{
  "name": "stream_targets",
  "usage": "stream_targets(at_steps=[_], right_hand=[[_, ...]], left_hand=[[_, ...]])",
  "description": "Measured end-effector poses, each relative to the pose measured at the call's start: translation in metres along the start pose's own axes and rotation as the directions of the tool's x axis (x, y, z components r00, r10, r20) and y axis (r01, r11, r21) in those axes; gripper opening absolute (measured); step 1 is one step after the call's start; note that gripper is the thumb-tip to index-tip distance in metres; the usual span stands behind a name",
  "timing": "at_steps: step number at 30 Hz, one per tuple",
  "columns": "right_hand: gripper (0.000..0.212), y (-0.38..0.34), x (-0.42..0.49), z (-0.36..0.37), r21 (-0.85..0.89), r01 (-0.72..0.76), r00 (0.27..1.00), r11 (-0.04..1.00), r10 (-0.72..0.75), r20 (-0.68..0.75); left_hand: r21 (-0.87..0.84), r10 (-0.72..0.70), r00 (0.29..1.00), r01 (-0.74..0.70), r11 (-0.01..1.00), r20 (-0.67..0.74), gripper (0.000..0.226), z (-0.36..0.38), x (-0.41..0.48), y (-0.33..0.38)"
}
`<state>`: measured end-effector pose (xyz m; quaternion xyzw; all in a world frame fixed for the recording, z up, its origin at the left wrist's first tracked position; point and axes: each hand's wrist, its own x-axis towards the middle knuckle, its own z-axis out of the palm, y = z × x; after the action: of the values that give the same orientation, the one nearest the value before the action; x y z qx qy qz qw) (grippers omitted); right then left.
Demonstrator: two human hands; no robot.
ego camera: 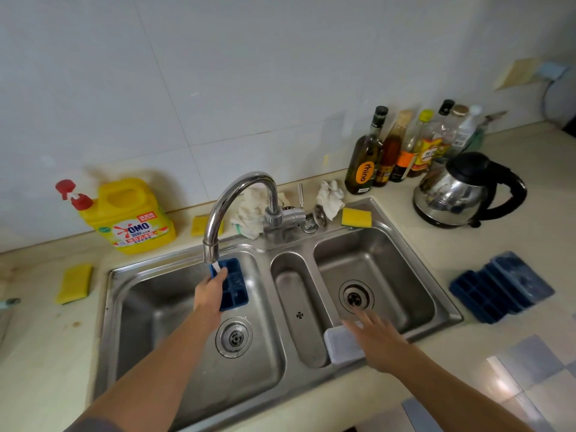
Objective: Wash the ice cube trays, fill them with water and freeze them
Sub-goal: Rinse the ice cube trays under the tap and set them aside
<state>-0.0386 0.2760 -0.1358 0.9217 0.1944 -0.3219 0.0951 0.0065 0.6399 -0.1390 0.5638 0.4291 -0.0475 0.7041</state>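
Note:
My left hand (209, 293) grips a blue ice cube tray (233, 286) by its left edge, over the left sink basin (149, 310). Water runs from the chrome faucet (230, 207) onto the tray's far end. My right hand (378, 339) hovers with fingers spread over the front of the right basin (396, 275), just above a white lid-like tray (341, 346) that leans on the sink's front rim. Two more blue ice cube trays (501, 286) lie on the counter right of the sink, overlapping.
A yellow detergent jug (131, 216) and yellow sponges (74, 283) sit left of the sink. Another sponge (356, 217) and rags (330, 198) lie behind it. Several bottles (402, 151) and a steel kettle (461, 190) stand at the back right.

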Motion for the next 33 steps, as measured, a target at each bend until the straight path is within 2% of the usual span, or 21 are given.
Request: stream_targets(at_steps=[4, 8, 11, 15, 20, 23, 25, 27, 29, 31, 33], right_hand=[[0.096, -0.002, 0.001, -0.009, 0.031, 0.016, 1.0, 0.999, -0.015, -0.019], [0.081, -0.018, 0.007, -0.035, 0.275, 0.059, 0.993, 0.96, -0.029, -0.114], [0.071, -0.046, 0.017, -0.061, 0.497, 0.149, 0.978, 0.855, -0.054, -0.199], [0.069, -0.096, 0.031, -0.1, 0.682, 0.232, 0.966, 0.693, -0.083, -0.244], [0.074, -0.151, 0.05, -0.127, 0.874, 0.176, 0.984, 0.452, -0.088, -0.153], [0.055, -0.172, 0.061, -0.136, 0.939, 0.152, 0.988, 0.31, -0.08, -0.134], [0.04, -0.181, 0.067, -0.143, 0.948, 0.177, 0.984, 0.263, -0.05, -0.17], [0.028, -0.185, 0.07, -0.15, 0.945, 0.199, 0.978, 0.261, 0.003, -0.207], [0.021, -0.184, 0.074, -0.157, 0.943, 0.202, 0.974, 0.263, 0.051, -0.223], [0.021, -0.18, 0.078, -0.163, 0.943, 0.2, 0.971, 0.265, 0.073, -0.227], [0.023, -0.176, 0.082, -0.166, 0.934, 0.205, 0.97, 0.292, 0.069, -0.235]], left_hand=[[-0.069, -0.044, 0.999, 0.045, 0.997, 0.015, 0.025, 0.002, -0.005, -0.002], [-0.116, -0.08, 0.996, 0.083, 0.99, 0.032, 0.03, 0.002, -0.008, 0.001], [-0.172, -0.092, 0.993, 0.103, 0.98, 0.069, 0.027, 0.0, -0.011, 0.004], [-0.243, -0.115, 0.988, 0.137, 0.96, 0.101, 0.023, -0.003, -0.016, 0.009], [-0.328, -0.15, 0.972, 0.204, 0.923, 0.181, 0.019, -0.012, -0.016, 0.018], [-0.307, -0.139, 0.959, 0.213, 0.927, 0.246, 0.027, -0.02, -0.01, 0.022], [-0.303, -0.139, 0.948, 0.226, 0.926, 0.285, 0.031, -0.026, -0.005, 0.023], [-0.257, -0.14, 0.94, 0.225, 0.94, 0.31, 0.028, -0.034, 0.001, 0.023], [-0.122, -0.136, 0.942, 0.181, 0.976, 0.308, 0.023, -0.04, 0.008, 0.023], [0.017, -0.122, 0.947, 0.123, 0.992, 0.295, 0.022, -0.044, 0.014, 0.024], [0.054, -0.115, 0.949, 0.104, 0.993, 0.295, 0.021, -0.046, 0.019, 0.025]])
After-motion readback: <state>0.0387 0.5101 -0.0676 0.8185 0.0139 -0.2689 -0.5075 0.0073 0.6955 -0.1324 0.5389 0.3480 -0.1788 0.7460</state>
